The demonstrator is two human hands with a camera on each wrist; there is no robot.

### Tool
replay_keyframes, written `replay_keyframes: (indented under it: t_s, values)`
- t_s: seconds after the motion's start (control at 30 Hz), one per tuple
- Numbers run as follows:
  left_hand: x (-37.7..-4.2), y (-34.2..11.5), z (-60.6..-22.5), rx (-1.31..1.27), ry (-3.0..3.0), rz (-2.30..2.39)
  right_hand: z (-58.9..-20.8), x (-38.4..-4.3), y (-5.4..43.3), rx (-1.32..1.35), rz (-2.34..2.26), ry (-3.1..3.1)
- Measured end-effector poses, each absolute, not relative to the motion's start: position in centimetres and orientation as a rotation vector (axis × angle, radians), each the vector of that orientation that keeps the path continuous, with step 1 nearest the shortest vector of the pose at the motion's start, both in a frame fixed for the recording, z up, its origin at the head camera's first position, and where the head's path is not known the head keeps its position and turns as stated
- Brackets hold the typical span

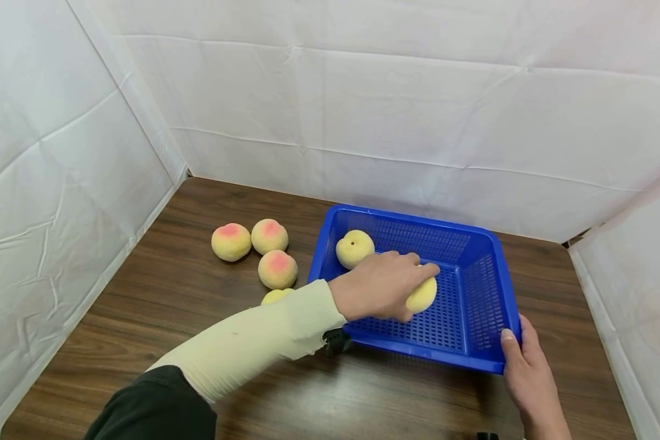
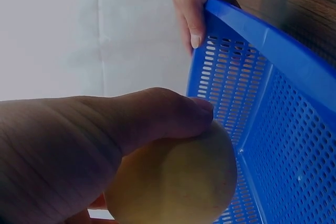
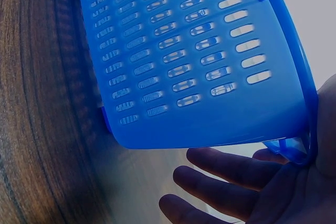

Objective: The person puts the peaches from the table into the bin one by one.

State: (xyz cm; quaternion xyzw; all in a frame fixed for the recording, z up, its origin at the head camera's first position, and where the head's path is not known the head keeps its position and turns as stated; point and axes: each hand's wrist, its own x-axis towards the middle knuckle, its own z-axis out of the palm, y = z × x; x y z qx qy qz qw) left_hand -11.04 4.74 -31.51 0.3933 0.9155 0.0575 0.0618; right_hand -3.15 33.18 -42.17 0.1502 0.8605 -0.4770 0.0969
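My left hand (image 1: 382,284) reaches over the blue plastic basket (image 1: 486,293) and grips a yellow peach (image 1: 422,297). In the left wrist view its thumb lies across the top of that peach (image 2: 184,182). Another peach (image 1: 354,249) sits in the basket's far left corner, stem dimple showing. My right hand (image 1: 533,373) holds the basket's near right corner, thumb over the rim. In the right wrist view its other fingers (image 3: 215,182) lie outside, below the corner. Whether the left hand's peach touches the basket floor, I cannot tell.
Left of the basket, pink-tipped peaches (image 1: 231,242) lie grouped on the dark wooden table (image 1: 159,275). One more peach (image 1: 277,296) is partly hidden behind my left sleeve (image 1: 264,336). White sheeting (image 1: 363,104) encloses the table at the back and sides.
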Motion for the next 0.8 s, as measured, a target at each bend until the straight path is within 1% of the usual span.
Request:
replay_keyframes:
  t_s: [0.6, 0.8]
  values:
    - [-13.3, 4.9, -32.4, 1.073, 2.761, 0.172, -42.2, -3.2, 33.3, 0.413, -1.422, 2.55]
    - [-13.9, 4.9, -32.3, 1.073, 2.776, 0.172, -42.2, -3.2, 33.3, 0.413, -1.426, 2.55]
